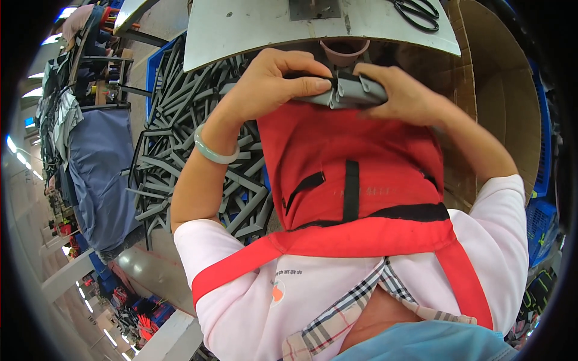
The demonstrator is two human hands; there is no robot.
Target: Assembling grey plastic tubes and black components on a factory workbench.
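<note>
Just over my lap, below the table's front edge, both hands are on a grey folded strip of material [360, 93] with a black edge. My left hand [280, 81] pinches its left end between thumb and fingers. My right hand [406, 91], slightly blurred, is closed round the right end, fingers on top and thumb underneath. The strip looks doubled over in layers; its exact kind I cannot make out. A red apron [361, 144] with black trim lies below my hands. Beside my left arm is a big pile of similar grey strips with dark edges [180, 114].
The white table [253, 30] ahead carries a metal plate [314, 8] and black-handled scissors [418, 11]. Under its edge sits a pinkish cup-shaped container [344, 52]. A large cardboard box [503, 102] stands at the right, with blue crates [540, 222] beyond. Dark blue cloth [103, 174] hangs at the left.
</note>
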